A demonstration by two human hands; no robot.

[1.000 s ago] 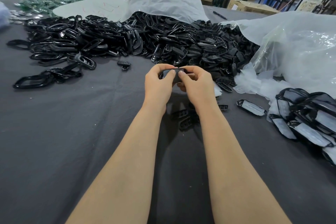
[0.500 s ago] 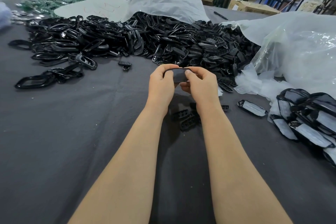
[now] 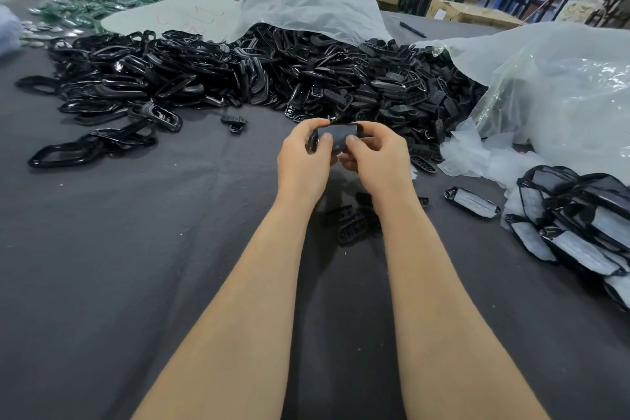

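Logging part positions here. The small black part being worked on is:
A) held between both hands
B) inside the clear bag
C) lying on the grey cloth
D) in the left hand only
A: the left hand and right hand both pinch the black part.

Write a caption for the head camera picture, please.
Left hand and right hand grip a small black part above the grey cloth, near a heap of black parts.

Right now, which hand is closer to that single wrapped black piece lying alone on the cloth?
Right. The right hand, gripping a black plastic part, is left of the wrapped piece and apart from it; the left hand grips the same part farther left.
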